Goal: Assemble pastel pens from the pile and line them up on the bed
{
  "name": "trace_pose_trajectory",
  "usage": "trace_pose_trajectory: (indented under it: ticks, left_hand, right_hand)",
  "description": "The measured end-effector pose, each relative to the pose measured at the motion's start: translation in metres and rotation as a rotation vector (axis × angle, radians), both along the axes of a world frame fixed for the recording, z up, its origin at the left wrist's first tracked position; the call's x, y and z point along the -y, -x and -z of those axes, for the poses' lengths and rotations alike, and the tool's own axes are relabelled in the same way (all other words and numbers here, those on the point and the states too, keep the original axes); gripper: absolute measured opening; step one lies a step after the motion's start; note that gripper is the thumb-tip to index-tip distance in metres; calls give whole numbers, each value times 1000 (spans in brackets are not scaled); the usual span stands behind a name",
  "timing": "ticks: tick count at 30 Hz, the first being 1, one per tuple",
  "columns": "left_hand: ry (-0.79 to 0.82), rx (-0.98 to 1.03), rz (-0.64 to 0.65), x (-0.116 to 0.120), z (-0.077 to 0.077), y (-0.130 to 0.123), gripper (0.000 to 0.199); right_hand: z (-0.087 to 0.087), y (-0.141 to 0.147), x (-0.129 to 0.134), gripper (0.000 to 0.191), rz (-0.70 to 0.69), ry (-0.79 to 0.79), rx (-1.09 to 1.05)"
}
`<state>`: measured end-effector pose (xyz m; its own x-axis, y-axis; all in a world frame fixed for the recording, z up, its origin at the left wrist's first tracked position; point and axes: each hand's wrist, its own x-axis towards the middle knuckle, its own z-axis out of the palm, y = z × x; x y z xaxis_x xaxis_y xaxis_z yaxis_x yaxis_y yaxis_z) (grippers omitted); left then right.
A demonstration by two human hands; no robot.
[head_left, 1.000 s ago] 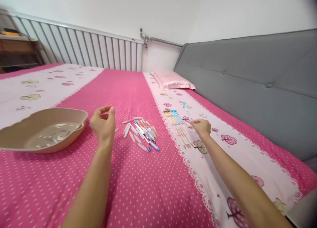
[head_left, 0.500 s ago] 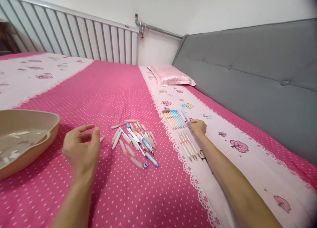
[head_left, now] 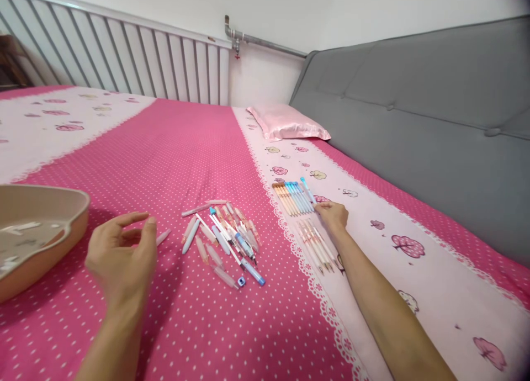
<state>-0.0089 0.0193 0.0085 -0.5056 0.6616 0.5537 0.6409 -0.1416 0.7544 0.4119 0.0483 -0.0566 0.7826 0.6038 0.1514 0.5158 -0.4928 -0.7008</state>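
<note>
My right hand (head_left: 332, 215) pinches the lower end of a blue-capped pen (head_left: 307, 189), at the right end of a row of pens. In that row, several blue pens (head_left: 298, 197) lie beside several orange pens with brown tops (head_left: 285, 199). Just nearer to me is a second row of whitish pens (head_left: 317, 245), close under my right wrist. My left hand (head_left: 122, 248) hovers over the bedspread with bent fingers apart and nothing visible in it. Between the hands lies a loose pile of pen barrels, refills and caps (head_left: 223, 234). One pink barrel (head_left: 163, 237) lies by my left thumb.
A beige basin (head_left: 77, 221) with small white pieces inside stands at the left. The pink dotted bedspread (head_left: 199, 337) covers the bed. A pink pillow (head_left: 290, 124) lies at the far end, by a grey padded headboard (head_left: 434, 88). Behind is a white radiator (head_left: 165, 66).
The pen in my right hand has come down next to the row of blue pens, more in line with them. My left hand has shifted slightly left and down in view.
</note>
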Motion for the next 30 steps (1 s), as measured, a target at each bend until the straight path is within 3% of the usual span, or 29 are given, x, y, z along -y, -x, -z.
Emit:
trace_pose_trajectory:
  ticks: [30]
  left_hand:
    - [53, -38, 21, 5, -3, 0, 18]
  right_hand:
    - [9, -7, -4, 30, -40, -52, -25]
